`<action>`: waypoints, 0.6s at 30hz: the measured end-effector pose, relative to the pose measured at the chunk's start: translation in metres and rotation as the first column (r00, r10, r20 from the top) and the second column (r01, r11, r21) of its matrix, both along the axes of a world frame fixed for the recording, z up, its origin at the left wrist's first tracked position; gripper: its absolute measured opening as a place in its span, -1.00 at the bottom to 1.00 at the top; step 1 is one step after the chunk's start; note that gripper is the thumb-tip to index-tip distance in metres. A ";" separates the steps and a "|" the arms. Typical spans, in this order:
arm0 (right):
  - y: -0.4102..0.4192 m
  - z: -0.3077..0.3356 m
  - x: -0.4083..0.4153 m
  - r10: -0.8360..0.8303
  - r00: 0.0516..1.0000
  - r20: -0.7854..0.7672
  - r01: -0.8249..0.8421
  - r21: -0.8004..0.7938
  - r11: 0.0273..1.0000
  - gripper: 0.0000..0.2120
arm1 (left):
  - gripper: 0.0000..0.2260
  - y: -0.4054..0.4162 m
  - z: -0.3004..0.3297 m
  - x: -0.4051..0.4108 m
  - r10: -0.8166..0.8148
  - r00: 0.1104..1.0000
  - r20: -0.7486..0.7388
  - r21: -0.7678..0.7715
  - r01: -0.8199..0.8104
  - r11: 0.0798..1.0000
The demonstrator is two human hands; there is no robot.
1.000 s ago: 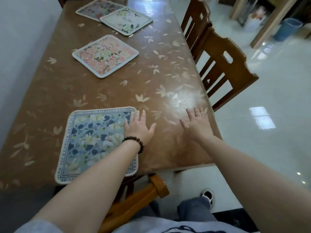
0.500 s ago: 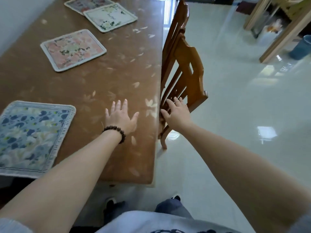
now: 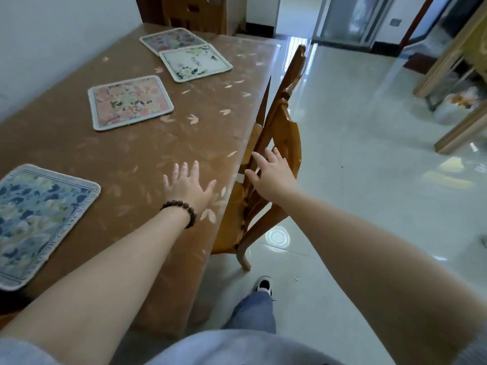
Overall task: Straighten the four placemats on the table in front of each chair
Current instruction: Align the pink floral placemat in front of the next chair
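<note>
Bench (image 3: 147, 154): brown leaf-print top; its right edge runs from near the left hand toward the far end.
Blue placemat (image 3: 39, 222): at the near-left, skewed, its left side cut by the frame.
Pink placemat (image 3: 129, 102): mid-bench, turned a little off the bench edges, bare top all around it.
Cream placemat (image 3: 195, 62): farther on, rotated, its far-left corner lapping over the grey floral placemat (image 3: 168, 39) at the far end.
Open room: wide bare strip between the 4 mats and the right edge; shiny floor (image 3: 369, 180) free to the right.
Left hand (image 3: 188, 187): fingers spread, palm down on bare bench near the right edge, holding nothing; beaded bracelet (image 3: 181, 210) on the wrist.
Right hand (image 3: 272, 171): fingers loosely spread, resting on the back slats of the wooden chair (image 3: 279, 133), which is tucked against the bench edge; not visibly closed around them.
</note>
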State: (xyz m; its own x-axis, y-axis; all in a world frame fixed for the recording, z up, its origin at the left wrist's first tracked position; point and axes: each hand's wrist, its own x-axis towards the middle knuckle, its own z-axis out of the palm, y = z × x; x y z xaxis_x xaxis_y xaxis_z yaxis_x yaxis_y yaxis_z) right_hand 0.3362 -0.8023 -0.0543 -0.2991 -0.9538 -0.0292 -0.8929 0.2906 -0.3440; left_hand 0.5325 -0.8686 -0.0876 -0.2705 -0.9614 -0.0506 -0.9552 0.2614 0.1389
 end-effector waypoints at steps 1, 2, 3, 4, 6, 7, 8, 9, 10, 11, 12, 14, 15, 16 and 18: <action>-0.006 0.001 -0.011 0.020 1.000 -0.014 -0.020 -0.009 1.000 -0.45 | -0.33 -0.004 -0.002 -0.008 0.017 1.000 -0.007 0.005 -0.017 1.000; -0.014 0.001 -0.022 0.040 0.999 -0.025 -0.040 -0.016 0.999 -0.45 | -0.33 -0.009 -0.004 -0.016 0.032 0.999 -0.015 0.006 -0.032 0.999; -0.023 0.001 -0.034 0.063 0.997 -0.036 -0.063 -0.016 0.998 -0.45 | -0.33 -0.014 -0.005 -0.025 0.044 0.999 -0.024 0.006 -0.044 0.999; -0.033 -0.001 -0.045 0.090 0.995 -0.051 -0.091 -0.009 0.996 -0.45 | -0.33 -0.020 -0.007 -0.034 0.057 0.998 -0.034 0.008 -0.057 0.998; -0.057 -0.006 -0.066 0.143 0.986 -0.087 -0.143 0.002 0.990 -0.45 | -0.34 -0.035 -0.013 -0.054 0.088 0.995 -0.052 0.020 -0.087 0.996; -0.070 -0.010 -0.076 0.163 0.982 -0.098 -0.164 0.003 0.986 -0.46 | -0.34 -0.043 -0.016 -0.063 0.105 0.993 -0.055 0.034 -0.104 0.994; -0.083 -0.015 -0.084 0.185 0.977 -0.107 -0.185 0.007 0.983 -0.47 | -0.34 -0.050 -0.020 -0.072 0.127 0.990 -0.054 0.047 -0.125 0.991; -0.097 -0.019 -0.092 0.211 0.971 -0.112 -0.211 0.018 0.977 -0.47 | -0.34 -0.057 -0.024 -0.080 0.156 0.986 -0.056 0.055 -0.153 0.987; -0.109 -0.022 -0.099 0.241 0.964 -0.109 -0.238 0.037 0.971 -0.48 | -0.34 -0.066 -0.026 -0.088 0.186 0.981 -0.061 0.066 -0.182 0.981; -0.120 -0.025 -0.105 0.269 0.958 -0.098 -0.264 0.060 0.963 -0.48 | -0.34 -0.074 -0.028 -0.096 0.219 0.973 -0.069 0.085 -0.213 0.973; -0.131 -0.026 -0.111 0.297 0.951 -0.085 -0.291 0.080 0.953 -0.48 | -0.34 -0.083 -0.027 -0.103 0.254 0.964 -0.080 0.106 -0.245 0.964; -0.154 -0.026 -0.125 0.355 0.932 -0.077 -0.347 0.104 0.932 -0.48 | -0.33 -0.102 -0.024 -0.119 0.316 0.944 -0.099 0.133 -0.302 0.944; -0.167 -0.024 -0.132 0.373 0.925 -0.077 -0.364 0.109 0.925 -0.47 | -0.33 -0.111 -0.021 -0.127 0.336 0.936 -0.103 0.139 -0.321 0.937; -0.180 -0.023 -0.140 0.382 0.921 -0.075 -0.373 0.107 0.922 -0.47 | -0.34 -0.119 -0.018 -0.135 0.347 0.932 -0.102 0.139 -0.332 0.933; -0.203 -0.020 -0.153 0.388 0.919 -0.064 -0.381 0.102 0.919 -0.47 | -0.34 -0.132 -0.013 -0.146 0.361 0.927 -0.103 0.130 -0.347 0.929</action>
